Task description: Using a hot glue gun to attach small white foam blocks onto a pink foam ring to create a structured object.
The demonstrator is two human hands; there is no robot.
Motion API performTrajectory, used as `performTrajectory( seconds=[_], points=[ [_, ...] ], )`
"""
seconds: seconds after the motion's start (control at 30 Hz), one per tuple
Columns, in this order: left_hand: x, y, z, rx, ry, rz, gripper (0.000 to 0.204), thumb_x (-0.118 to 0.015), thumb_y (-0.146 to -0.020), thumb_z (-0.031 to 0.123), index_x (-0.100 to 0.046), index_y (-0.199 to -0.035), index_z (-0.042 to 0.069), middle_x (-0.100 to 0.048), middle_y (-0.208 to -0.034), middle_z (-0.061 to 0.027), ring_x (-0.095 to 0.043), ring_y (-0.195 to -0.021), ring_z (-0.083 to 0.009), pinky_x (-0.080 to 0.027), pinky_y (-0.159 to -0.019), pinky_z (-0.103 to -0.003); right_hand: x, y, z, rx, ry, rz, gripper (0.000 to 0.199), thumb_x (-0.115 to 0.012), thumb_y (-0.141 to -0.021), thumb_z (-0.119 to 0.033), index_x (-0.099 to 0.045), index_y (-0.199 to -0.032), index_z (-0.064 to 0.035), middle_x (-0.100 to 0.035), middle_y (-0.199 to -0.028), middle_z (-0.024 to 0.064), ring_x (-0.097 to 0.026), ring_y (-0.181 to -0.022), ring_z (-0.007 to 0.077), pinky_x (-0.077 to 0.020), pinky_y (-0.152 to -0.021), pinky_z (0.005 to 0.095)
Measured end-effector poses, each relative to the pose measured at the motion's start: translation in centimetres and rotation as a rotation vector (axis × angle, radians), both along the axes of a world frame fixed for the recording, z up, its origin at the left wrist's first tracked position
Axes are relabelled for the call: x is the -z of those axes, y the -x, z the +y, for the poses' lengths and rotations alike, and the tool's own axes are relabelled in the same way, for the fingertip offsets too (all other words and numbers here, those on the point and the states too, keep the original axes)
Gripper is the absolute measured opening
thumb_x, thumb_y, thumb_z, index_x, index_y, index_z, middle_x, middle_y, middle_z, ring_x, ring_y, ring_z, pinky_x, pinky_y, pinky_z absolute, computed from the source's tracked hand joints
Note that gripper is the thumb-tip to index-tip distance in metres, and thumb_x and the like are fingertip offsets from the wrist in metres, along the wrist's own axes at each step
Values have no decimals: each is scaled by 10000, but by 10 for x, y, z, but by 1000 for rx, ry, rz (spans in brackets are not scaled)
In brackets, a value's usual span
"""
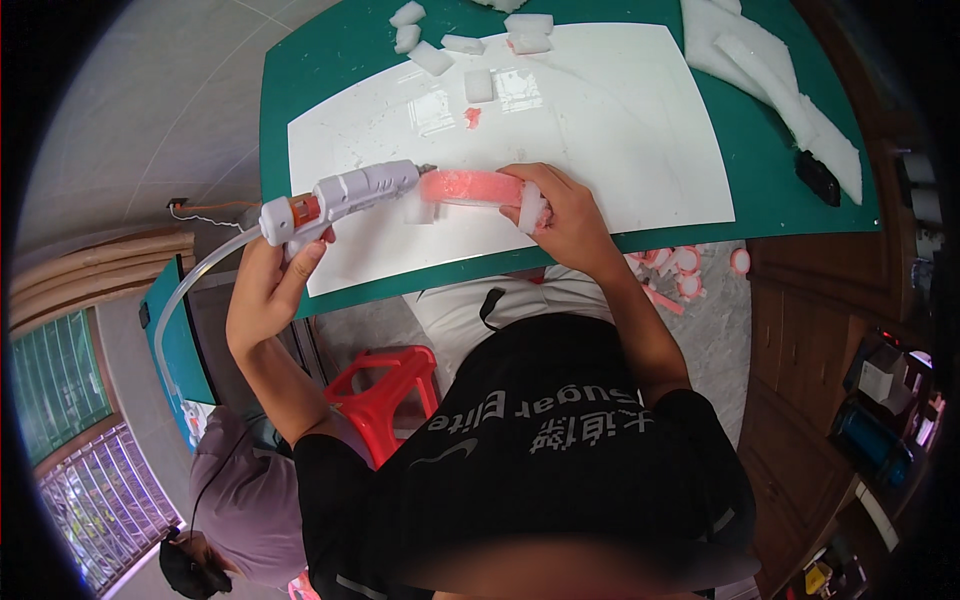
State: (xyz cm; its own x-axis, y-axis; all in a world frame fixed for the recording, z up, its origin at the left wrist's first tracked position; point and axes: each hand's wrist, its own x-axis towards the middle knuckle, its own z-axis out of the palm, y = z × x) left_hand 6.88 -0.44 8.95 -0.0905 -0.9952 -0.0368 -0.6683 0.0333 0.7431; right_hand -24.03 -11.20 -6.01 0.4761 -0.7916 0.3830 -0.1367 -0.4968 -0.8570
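Note:
My left hand (268,282) grips a white glue gun (345,195) with an orange trigger, its nozzle touching the left end of a pink foam strip (470,187). My right hand (560,215) holds that pink strip at its right end, together with a small white foam block (531,208). Another small white foam piece (420,209) sits just under the nozzle. All this is above a white sheet (620,130) lying on a green cutting mat (330,60).
Several white foam blocks (435,55) lie at the mat's far edge, white foam sheets (790,90) and a black tool (818,176) at the right. Pink scraps (680,270) litter the floor. A red stool (385,395) stands below; another person (240,500) sits at lower left.

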Motion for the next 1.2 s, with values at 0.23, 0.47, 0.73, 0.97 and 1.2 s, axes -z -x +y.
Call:
performTrajectory(
  seconds=[0.23,0.47,0.73,0.97,1.2],
  points=[
    [14,-7,4,-98,43,229,372,-674,-957,145,-604,-1272,-38,-696,-1069,-85,-542,-792,-95,-448,-695,-265,0,-1,0,-13,-48,-14,448,-735,-793,9,-620,-1219,-70,-659,-1081,138,-630,-983,343,-519,-832,404],
    [19,-25,8,-23,98,95,382,-721,-849,-4,-637,-1221,-6,-694,-1097,-106,-641,-945,-173,-505,-866,-327,-2,0,0,3,-28,-6,424,-805,-812,-58,-632,-1199,-42,-677,-1064,145,-676,-930,302,-548,-807,348],
    [57,-24,-22,-26,140,-165,514,-612,-702,-130,-612,-1192,26,-579,-1273,-102,-603,-1109,-234,-488,-884,-291,-3,-2,1,-3,-58,-33,406,-756,-826,-46,-622,-1209,-50,-665,-1092,145,-642,-969,339,-526,-796,384],
    [87,-28,-32,-29,68,-202,480,-673,-796,-72,-582,-1249,58,-529,-1320,-91,-569,-1145,-252,-476,-890,-293,-4,-2,2,-1,-55,-18,401,-757,-833,-59,-621,-1210,-44,-667,-1102,149,-644,-977,342,-526,-813,383],
    [68,-39,-52,269,238,-425,435,-680,-852,21,-585,-1274,66,-544,-1347,-126,-551,-1193,-270,-485,-942,-345,-3,0,3,0,-48,-17,405,-758,-831,-60,-617,-1211,-44,-662,-1099,149,-646,-959,340,-530,-795,383]
  ],
)
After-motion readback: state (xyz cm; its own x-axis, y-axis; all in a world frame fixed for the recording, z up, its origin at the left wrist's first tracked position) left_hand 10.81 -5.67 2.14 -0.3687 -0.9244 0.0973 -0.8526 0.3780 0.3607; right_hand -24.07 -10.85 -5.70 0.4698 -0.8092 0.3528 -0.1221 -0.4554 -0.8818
